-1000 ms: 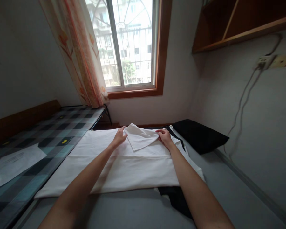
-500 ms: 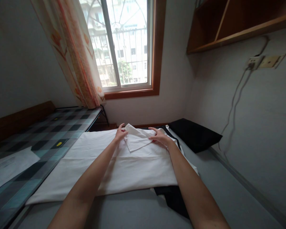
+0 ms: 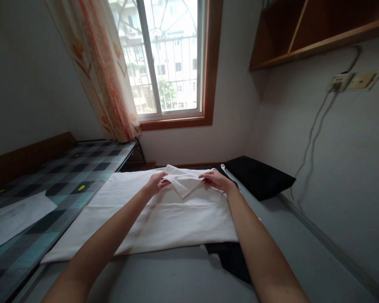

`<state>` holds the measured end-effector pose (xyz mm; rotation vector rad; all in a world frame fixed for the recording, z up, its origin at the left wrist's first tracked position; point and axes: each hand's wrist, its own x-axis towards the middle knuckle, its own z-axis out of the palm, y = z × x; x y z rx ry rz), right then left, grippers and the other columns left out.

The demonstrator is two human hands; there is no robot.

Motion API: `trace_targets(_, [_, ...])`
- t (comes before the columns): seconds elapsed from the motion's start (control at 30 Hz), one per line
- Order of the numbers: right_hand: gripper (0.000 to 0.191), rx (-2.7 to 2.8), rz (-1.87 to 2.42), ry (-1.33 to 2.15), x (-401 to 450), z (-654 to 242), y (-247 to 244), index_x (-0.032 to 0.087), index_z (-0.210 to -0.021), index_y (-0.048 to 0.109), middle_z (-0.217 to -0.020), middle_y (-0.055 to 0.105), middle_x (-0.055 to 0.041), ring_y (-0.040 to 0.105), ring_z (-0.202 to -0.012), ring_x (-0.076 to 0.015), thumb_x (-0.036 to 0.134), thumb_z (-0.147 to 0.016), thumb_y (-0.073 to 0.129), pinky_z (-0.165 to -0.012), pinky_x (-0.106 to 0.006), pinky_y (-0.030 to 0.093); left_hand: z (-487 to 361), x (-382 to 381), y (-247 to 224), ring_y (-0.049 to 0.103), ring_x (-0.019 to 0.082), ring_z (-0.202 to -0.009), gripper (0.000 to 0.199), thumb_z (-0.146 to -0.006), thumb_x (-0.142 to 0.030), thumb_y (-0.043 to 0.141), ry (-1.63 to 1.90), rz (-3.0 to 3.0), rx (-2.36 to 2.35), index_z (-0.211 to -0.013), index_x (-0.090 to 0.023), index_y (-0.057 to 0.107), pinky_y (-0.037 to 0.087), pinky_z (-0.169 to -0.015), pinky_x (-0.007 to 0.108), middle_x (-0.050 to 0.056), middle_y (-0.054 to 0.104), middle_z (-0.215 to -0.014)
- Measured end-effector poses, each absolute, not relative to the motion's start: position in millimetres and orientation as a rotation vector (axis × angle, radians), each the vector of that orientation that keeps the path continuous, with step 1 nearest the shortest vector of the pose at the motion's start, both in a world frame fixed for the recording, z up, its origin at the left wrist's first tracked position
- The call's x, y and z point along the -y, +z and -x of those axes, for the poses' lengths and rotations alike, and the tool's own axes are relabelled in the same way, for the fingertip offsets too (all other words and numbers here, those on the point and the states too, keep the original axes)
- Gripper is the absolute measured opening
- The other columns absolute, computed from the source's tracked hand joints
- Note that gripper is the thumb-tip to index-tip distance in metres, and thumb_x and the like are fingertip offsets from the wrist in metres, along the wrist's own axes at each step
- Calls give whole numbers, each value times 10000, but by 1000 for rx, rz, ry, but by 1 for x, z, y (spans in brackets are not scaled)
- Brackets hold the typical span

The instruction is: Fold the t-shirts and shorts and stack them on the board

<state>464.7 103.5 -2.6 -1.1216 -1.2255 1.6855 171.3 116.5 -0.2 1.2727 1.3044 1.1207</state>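
A large white cloth (image 3: 173, 223) lies spread over a grey surface, with a crease running across its width. Above its far part is a smaller white piece of fabric (image 3: 185, 185), folded to a point that faces me. My left hand (image 3: 158, 182) pinches the left end of this piece between thumb and fingers. At the opposite end, my right hand (image 3: 215, 180) has its fingers closed on the fabric. Whether the small piece is joined to the large cloth, I cannot tell. Black fabric (image 3: 232, 259) shows from under the near right edge of the white cloth.
A black flat item (image 3: 260, 179) lies at the far right by the wall. To the left stands a bed with a checked cover (image 3: 104, 158) and a paper sheet (image 3: 19, 219) on it. Cables (image 3: 312, 139) hang from a wall socket (image 3: 339, 82) below a wooden shelf (image 3: 303, 46).
The pointed flap has shifted a little to the right and its shape has changed between my hands. My left fingers have turned inward and closed more on the fabric. My right fingers are closer together.
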Motion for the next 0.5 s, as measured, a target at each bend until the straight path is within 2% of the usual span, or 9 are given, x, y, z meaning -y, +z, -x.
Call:
trace_targets(0.07, [183,1201,1219,1690,-102,-468,-3,95,-782,681,-594,637,-26,595,-477,-93,248,-740,771,-479,-201,554,-162,-101,1,690,204,-754,218,-764,-337,643,1011,-1215,-1276,-825,-129,625,579,-719,348,109,680,-800])
trace_targets(0.13, [203,1176,1307,1666,-101,-470,-3,107,-787,666,-628,651,-38,633,-515,-116,242,-710,796,-514,-224,582,-152,-88,-1,680,197,-668,228,-736,-320,662,778,-1215,-1284,-843,-119,644,569,-632,326,94,672,-739])
trace_targets(0.2, [235,1143,1358,1614,-101,-472,-3,127,-810,652,-646,652,-37,656,-545,-140,244,-686,814,-513,-245,591,-143,-81,-5,618,160,-521,243,-721,-307,664,610,-1322,-1388,-880,-124,668,515,-513,281,37,625,-614])
trace_targets(0.27, [255,1102,1410,1525,-103,-473,-3,144,-844,641,-643,645,-33,662,-545,-159,261,-691,809,-474,-259,580,-137,-83,-8,530,120,-427,241,-722,-290,642,670,-1498,-1548,-907,-139,678,446,-453,241,-18,557,-534])
trace_targets(0.4, [244,1056,1473,1332,-109,-478,-4,150,-926,639,-638,643,-30,653,-529,-156,232,-730,759,-452,-242,546,-138,-110,-12,559,122,-556,284,-702,-231,618,954,-1635,-1675,-969,-147,666,444,-538,228,4,607,-675])
trace_targets(0.5, [331,1075,1466,1273,-111,-482,-5,154,-994,661,-646,655,-21,625,-516,-126,176,-684,774,-444,-200,504,-149,-133,-13,604,149,-690,326,-697,-224,612,1019,-1625,-1637,-1010,-147,664,466,-620,243,44,658,-801])
